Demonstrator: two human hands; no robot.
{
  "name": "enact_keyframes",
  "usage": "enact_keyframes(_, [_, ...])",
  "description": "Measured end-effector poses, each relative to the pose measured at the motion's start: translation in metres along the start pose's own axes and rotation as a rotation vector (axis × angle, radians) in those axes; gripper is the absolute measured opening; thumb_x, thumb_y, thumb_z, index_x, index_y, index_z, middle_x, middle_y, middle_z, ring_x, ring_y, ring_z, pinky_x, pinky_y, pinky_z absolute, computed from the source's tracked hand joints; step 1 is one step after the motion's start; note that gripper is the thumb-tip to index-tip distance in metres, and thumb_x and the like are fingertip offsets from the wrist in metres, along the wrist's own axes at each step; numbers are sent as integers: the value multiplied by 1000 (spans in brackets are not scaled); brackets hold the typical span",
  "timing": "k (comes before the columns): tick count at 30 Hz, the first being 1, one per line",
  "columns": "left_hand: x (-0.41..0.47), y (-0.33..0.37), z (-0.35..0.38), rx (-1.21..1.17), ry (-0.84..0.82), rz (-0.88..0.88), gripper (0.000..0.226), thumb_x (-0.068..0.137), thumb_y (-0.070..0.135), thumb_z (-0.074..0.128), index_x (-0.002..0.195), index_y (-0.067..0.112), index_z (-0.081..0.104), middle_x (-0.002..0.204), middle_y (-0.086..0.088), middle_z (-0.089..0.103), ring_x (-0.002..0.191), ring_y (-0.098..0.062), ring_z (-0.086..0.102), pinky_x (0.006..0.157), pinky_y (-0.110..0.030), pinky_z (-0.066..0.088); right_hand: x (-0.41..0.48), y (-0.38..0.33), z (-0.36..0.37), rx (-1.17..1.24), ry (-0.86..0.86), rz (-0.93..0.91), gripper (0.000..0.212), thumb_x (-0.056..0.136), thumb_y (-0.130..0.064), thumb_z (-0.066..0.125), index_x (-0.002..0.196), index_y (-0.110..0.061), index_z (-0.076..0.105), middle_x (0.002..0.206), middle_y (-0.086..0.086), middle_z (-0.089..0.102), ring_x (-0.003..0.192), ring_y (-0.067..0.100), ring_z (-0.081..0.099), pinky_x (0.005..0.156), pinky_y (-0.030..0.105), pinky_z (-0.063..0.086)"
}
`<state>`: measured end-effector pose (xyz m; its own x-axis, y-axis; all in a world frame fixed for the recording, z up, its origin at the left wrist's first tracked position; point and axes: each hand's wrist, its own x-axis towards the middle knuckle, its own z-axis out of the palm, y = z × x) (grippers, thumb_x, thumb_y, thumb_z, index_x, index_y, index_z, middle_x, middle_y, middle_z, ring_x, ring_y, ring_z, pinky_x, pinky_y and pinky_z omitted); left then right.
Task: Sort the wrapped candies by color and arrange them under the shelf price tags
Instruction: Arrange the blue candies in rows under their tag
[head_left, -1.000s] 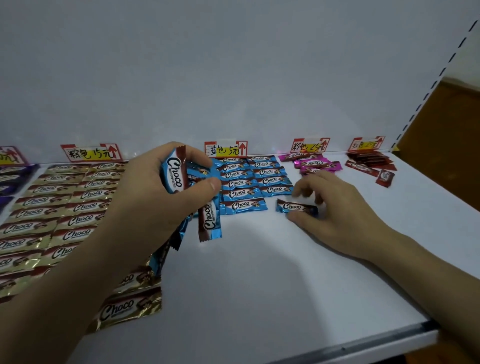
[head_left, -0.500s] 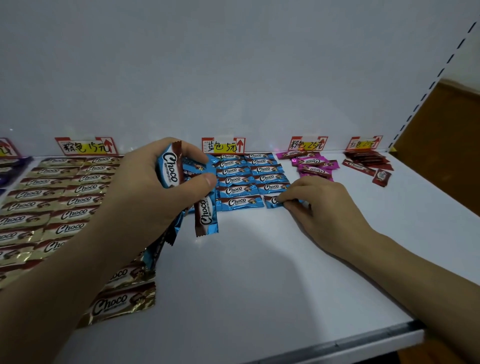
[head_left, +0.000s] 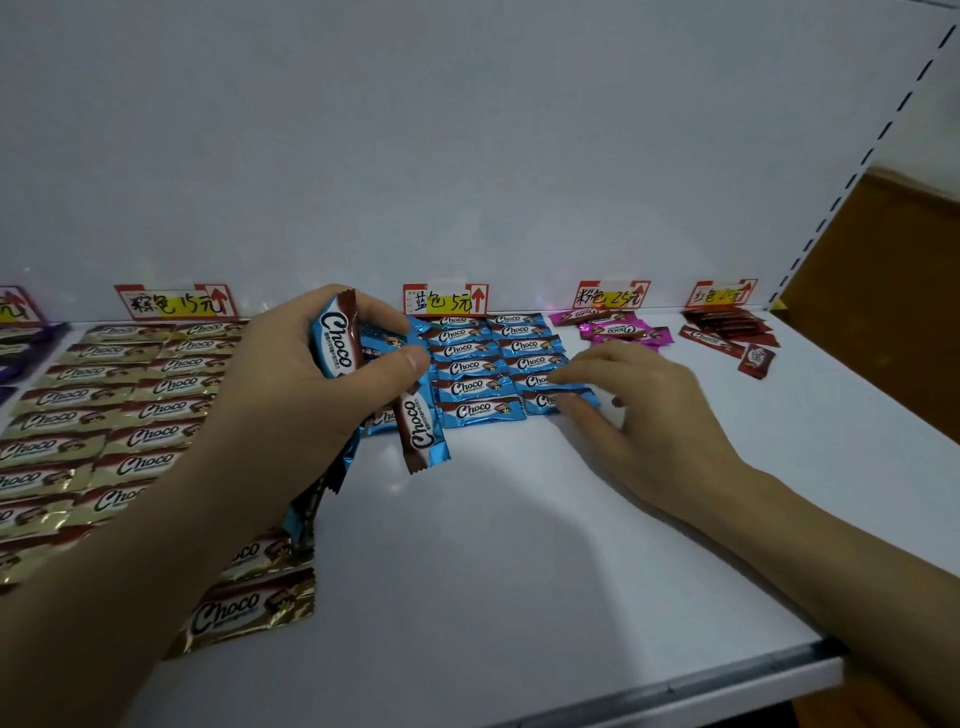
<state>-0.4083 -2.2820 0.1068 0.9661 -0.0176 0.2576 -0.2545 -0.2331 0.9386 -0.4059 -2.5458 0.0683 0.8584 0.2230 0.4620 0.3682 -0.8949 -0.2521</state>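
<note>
- Left hand hovered, grip clutching a blue candy bunch, mostly upright.
- Right hand, grip flat and unclenched, pressed one blue candy lying parallel to the front edge of the shelf.

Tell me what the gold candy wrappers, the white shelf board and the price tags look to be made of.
Gold candy wrappers: likely metallised plastic film, glossy; they glint and crinkle.
White shelf board: smooth, faintly glossy, probably painted metal or laminate; cannot tell which.
Price tags: matt paper or card, hand-lettered, apparently taped on.
</note>
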Motion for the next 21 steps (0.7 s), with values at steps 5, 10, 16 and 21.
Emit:
enact_keyframes(5, [1,-2,-4,-54,56,25,10,84,17,76,88,19,67,65,10,69,53,-6,64,46,-15,47,20,-70,-20,834,-228,180,17,91,-23,72,107,-20,66,90,-3,76,83,12,72,63,18,52])
enact_keyframes(10, [1,3,-10,-61,69,47,6,88,17,71,89,13,67,66,11,69,55,-4,65,48,-12,46,35,-102,-10,1088,-257,296,30,86,-6,76,112,-15,63,76,6,75,73,15,73,59,17,51])
enact_keyframes(16, [12,2,-26,-120,222,-29,12,96,26,64,93,15,65,63,10,67,53,-2,60,48,-16,46,26,-90,-2,891,-357,268,35,83,6,73,99,-25,72,101,-6,73,87,15,74,69,32,62])
enact_keyframes(21, [9,3,-23,-134,158,-17,13,95,19,64,96,6,64,64,10,68,52,-3,63,47,-12,45,7,-93,25,392,-228,-53,31,82,-10,78,82,-39,68,90,-21,67,88,2,63,74,14,50])
